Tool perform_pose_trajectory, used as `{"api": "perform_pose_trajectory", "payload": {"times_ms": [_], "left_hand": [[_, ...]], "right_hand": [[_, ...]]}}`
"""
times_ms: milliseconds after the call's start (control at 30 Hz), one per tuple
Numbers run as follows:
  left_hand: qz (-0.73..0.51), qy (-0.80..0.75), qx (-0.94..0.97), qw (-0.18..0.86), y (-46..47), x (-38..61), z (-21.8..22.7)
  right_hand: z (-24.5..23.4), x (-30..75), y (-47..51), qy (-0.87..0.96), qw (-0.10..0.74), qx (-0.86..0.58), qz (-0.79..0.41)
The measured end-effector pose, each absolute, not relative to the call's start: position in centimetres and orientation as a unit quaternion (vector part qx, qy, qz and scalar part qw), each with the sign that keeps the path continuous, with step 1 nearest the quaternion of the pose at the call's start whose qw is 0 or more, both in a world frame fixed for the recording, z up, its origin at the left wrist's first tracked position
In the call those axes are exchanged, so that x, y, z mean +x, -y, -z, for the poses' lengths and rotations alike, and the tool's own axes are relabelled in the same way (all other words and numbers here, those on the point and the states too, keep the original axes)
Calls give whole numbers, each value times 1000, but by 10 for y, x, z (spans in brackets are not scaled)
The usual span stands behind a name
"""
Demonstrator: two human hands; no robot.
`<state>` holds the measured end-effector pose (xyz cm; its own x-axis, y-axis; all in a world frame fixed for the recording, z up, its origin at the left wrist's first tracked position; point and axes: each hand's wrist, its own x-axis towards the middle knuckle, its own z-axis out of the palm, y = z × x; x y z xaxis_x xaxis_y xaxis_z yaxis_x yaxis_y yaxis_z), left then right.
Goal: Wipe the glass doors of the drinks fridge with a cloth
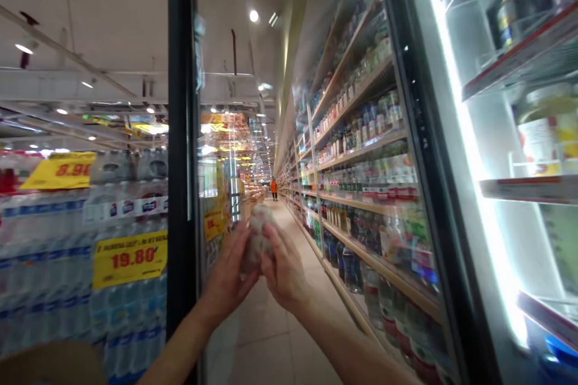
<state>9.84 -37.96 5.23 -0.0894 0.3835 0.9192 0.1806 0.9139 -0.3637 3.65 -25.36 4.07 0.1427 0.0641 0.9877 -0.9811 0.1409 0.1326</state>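
Observation:
A pale, greyish-white wadded cloth (261, 221) is bunched between my two hands in the middle of the view. My left hand (229, 271) grips its left side, fingers pointing up. From the right, my right hand (283, 267) presses its fingers over the cloth. Both hands are slightly blurred. They are in front of the glass pane of a cooler door with a black frame (181, 132), which stands open. Whether the cloth touches the glass cannot be made out.
On the right is a lit cooler with shelves (524, 189) of drinks. Bottled water packs (40, 252) with yellow price signs (130, 260) are stacked at left. Through the glass appear long bottle shelves (361, 201), a tiled aisle floor (271, 337) and a distant person in orange (274, 187).

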Motion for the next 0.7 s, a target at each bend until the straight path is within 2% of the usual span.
{"api": "perform_pose_trajectory", "payload": {"times_ms": [133, 300, 400, 500, 567, 633, 700], "left_hand": [[-29, 680, -95, 727, 401, 105, -58], [-123, 693, -118, 701, 403, 92, -61], [-143, 707, -52, 690, 390, 81, -59], [-137, 718, -7, 682, 374, 70, -58], [-140, 715, -9, 685, 368, 65, -57], [-145, 709, -13, 690, 366, 63, -56], [-145, 707, -13, 692, 367, 63, -56]], "right_hand": [[-42, 38, 281, 530, 675, 377, -349], [-35, -24, 214, 562, 719, 323, -253], [-43, -74, 148, 594, 710, 203, -320], [-55, -81, 139, 582, 703, 117, -392], [-56, -64, 163, 592, 707, 185, -339], [-53, -48, 184, 592, 707, 311, -230], [-51, -48, 184, 585, 701, 375, -160]]}}
